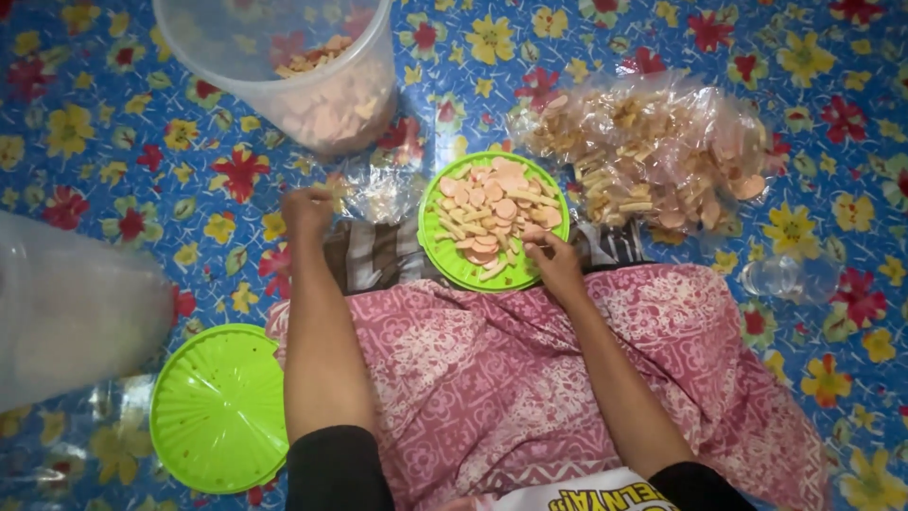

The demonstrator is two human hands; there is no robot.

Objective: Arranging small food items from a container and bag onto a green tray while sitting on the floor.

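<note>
Flowered blue matting [662, 28] lies under us as our right hand [553, 265] reaches down onto the green plate [445, 260], fingers pinched on a cracker stick among the pale pink rounds [492, 203] piled there; our left hand [307, 210] is curled shut on a clear small bag [383, 194], just left of that plate

The tub [284, 66] is cut off by the top edge. The left hand [307, 210] is curled, its grip on the small bag [378, 194] unclear. A blurred pale shape [76, 308] leaves the left edge.
</note>
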